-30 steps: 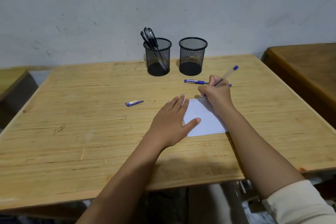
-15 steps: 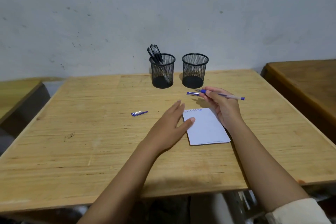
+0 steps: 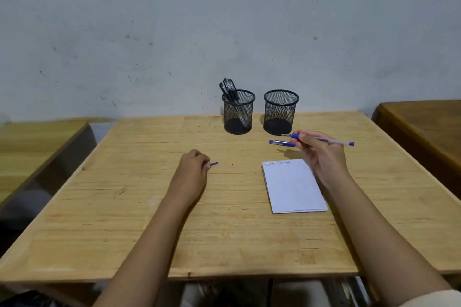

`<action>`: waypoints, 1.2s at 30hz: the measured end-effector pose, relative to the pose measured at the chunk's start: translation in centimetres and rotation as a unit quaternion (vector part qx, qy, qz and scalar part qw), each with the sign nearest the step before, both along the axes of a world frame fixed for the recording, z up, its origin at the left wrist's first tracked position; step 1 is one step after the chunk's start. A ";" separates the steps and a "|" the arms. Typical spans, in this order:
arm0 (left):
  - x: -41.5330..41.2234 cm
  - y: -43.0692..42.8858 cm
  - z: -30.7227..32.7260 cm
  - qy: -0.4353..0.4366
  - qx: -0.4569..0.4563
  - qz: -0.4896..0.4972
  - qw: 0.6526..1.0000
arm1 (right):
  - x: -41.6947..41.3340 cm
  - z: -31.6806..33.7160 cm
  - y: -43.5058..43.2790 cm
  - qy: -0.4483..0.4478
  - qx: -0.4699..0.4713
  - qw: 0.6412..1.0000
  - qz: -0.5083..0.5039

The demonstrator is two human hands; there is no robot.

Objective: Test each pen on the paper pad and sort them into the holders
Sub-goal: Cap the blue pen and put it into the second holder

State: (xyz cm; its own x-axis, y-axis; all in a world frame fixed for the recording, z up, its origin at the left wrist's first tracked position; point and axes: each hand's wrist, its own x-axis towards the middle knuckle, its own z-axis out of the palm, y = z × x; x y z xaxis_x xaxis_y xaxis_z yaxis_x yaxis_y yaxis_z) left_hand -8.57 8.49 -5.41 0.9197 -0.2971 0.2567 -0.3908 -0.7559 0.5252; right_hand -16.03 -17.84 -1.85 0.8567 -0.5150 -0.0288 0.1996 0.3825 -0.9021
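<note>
My right hand [image 3: 321, 157] holds an uncapped blue pen [image 3: 331, 141] level above the table, tip pointing left, just behind the white paper pad [image 3: 293, 187]. Blue scribbles run along the pad's top edge. My left hand [image 3: 193, 169] is closed over the blue pen cap [image 3: 214, 164] on the table, left of the pad; only the cap's end shows. A second blue pen [image 3: 279, 142] lies in front of the right mesh holder [image 3: 280, 112], which looks empty. The left mesh holder [image 3: 238, 112] contains several black pens.
The wooden table [image 3: 149, 219] ends near my body at the bottom. A darker wooden table [image 3: 424, 127] stands to the right and another light one [image 3: 30, 147] to the left. A grey wall rises right behind the holders.
My right hand lifted the pen off the pad and turned it level. My left hand left the pad and moved left onto the pen cap. The camera tilted up.
</note>
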 end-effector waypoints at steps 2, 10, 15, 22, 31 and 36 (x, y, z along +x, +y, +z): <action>-0.2 -0.5 0.5 0.011 -0.041 0.003 0.999 | -0.2 0.9 0.2 -0.020 -0.013 0.999 0.022; -3.3 -4.3 4.1 0.089 -0.281 -0.080 0.952 | -1.1 2.7 3.3 -0.029 -0.058 0.985 0.158; -3.3 -5.0 4.6 0.054 -0.229 -0.142 0.962 | -1.8 3.1 3.5 -0.043 -0.058 0.985 0.157; -3.9 -5.3 5.2 0.034 -0.234 -0.161 0.958 | -2.2 3.0 3.0 -0.027 -0.068 0.985 0.157; -4.7 -5.8 5.9 0.150 -0.437 -0.138 0.876 | -2.5 2.6 3.9 -0.047 -0.080 0.976 0.197; -5.0 -6.1 6.1 0.157 -0.491 -0.135 0.846 | -2.2 2.6 4.4 -0.076 -0.039 0.977 0.196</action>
